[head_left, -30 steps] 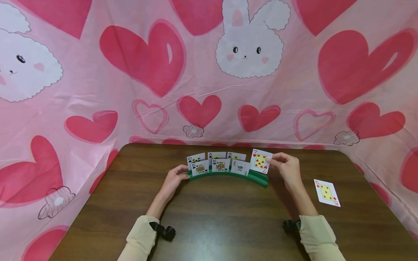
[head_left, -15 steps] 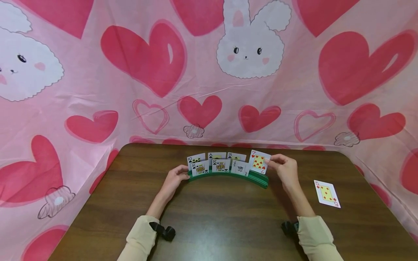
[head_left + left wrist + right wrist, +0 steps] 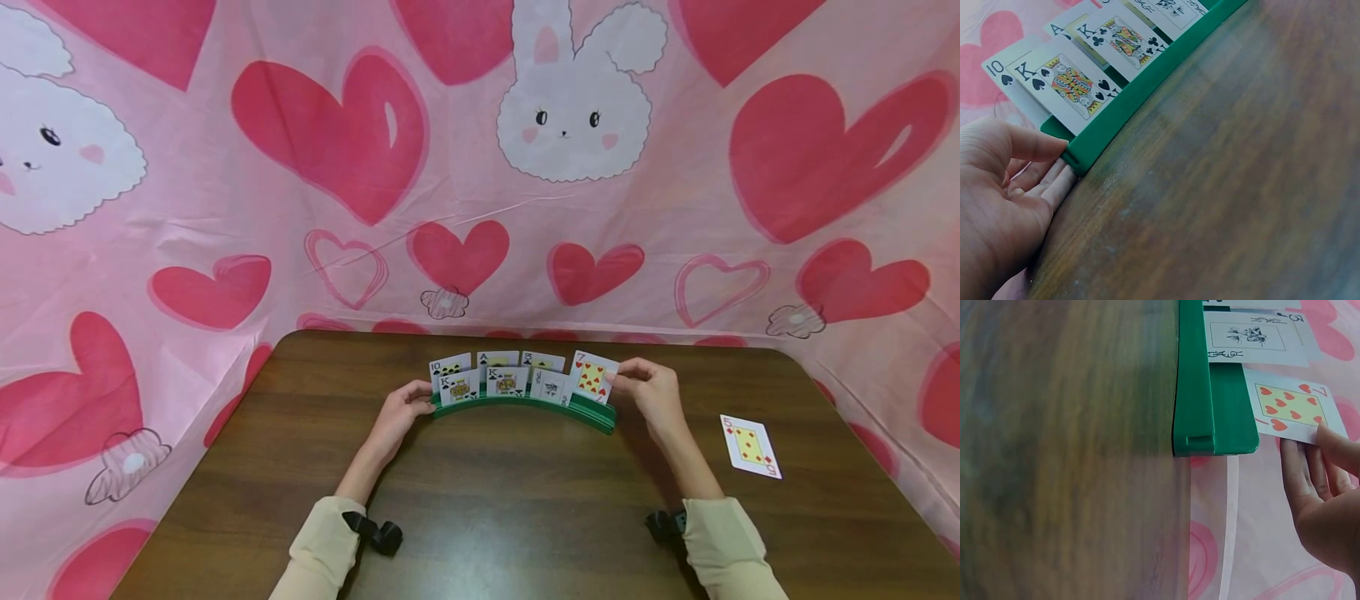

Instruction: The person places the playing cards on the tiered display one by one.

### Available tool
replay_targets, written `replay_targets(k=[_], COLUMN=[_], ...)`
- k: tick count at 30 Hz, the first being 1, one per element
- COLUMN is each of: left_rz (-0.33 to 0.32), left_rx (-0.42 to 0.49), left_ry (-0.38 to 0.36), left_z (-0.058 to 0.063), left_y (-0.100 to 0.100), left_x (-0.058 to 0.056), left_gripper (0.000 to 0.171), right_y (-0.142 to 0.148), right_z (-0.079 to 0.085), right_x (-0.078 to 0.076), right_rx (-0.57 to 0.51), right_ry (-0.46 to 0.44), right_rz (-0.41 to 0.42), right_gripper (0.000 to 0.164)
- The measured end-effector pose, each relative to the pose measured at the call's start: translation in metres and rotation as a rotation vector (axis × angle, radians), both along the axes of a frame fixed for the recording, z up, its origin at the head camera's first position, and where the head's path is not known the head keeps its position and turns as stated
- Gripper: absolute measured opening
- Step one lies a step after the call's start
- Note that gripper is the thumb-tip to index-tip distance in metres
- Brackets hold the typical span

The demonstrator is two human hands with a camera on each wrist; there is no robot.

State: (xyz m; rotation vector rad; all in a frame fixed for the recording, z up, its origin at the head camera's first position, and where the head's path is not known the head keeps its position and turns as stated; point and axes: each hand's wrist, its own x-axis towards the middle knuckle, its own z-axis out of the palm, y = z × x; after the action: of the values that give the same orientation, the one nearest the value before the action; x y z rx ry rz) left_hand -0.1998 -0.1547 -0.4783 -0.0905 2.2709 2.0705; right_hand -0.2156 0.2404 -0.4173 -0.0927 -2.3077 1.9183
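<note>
A curved green card holder stands on the table, several playing cards upright in its two rows. In the front row are the king of spades, the king of clubs and a joker; a ten, an ace and a three stand behind. My left hand grips the holder's left end between thumb and fingers. My right hand pinches the seven of hearts by its right edge. In the right wrist view that card's lower edge is at the back slot, right of the joker.
A five of diamonds lies face up on the brown wooden table, right of my right hand. Behind the table hangs a pink cloth with hearts and rabbits.
My right hand has moved slightly left and down, lowering the seven of hearts towards the holder's right end. The left hand and the other cards have stayed put.
</note>
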Motion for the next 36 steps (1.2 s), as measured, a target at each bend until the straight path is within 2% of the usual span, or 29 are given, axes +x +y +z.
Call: replay_targets(k=[5,12,17,25,31,33,36], left_rz=[0.004,0.005,0.010,0.009,0.011,0.008,0.003], left_rx=[-0.003,-0.010,-0.017,-0.011,-0.006,-0.008,-0.011], left_ry=[0.007,0.008,0.011,0.012,0.003,0.003,0.015], left_z=[-0.001,-0.001,-0.002,-0.003,-0.002,-0.002,-0.002], left_y=[0.000,-0.001,-0.001,0.000,0.000,-0.001,-0.001], left_x=[-0.001,0.000,0.000,-0.002,-0.001,-0.001,-0.001], left_gripper=[0.027,0.028,0.028,0.027,0.027,0.027,0.027], right_y=[0.001,0.001,0.004,0.031,0.063,0.075,0.089], right_z=[-0.001,0.000,0.001,0.006,0.013,0.015,0.016], right_x=[0.000,0.002,0.004,0.004,0.008,0.010,0.013], right_rx=[-0.028,-0.064,-0.060,0.127,0.124,0.108,0.085], right_ry=[-0.010,-0.039,-0.048,-0.017,-0.002,0.006,0.016], right_rz=[0.049,0.115,0.188,0.301,0.249,0.227,0.185], right_gripper=[0.028,0.018,0.020,0.038,0.042,0.036,0.018])
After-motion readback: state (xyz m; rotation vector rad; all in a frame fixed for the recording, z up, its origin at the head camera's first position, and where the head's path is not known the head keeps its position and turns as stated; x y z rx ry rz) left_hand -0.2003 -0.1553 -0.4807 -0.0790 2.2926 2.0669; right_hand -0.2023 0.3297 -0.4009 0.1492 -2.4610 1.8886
